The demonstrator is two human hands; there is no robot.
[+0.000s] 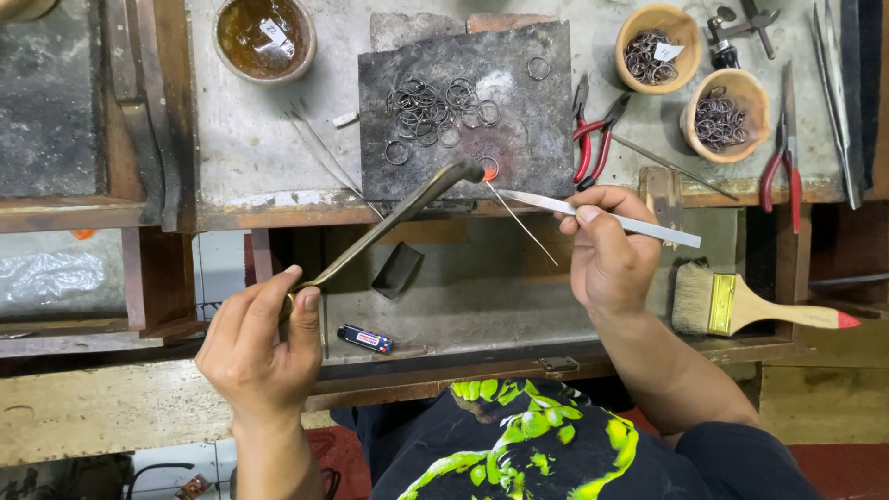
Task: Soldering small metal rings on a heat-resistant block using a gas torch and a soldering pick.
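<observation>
My left hand (261, 341) grips the handle of a long brass blowtorch (398, 215), whose curved nozzle points at a glowing orange ring (488, 168) on a dark soldering block (519, 120). Many small metal rings (435, 109) lie scattered on that block. My right hand (607, 252) holds flat steel tweezers (639, 225) together with a thin solder wire (523, 225) whose tip reaches toward the glowing ring.
Two clay bowls (656, 20) (741, 85) of rings stand at the right, with red-handled pliers (593, 139) (787, 176) nearby. A bowl of brown liquid (264, 37) sits at the back left. A brush (741, 306) and a small lighter (364, 339) lie in the tray below.
</observation>
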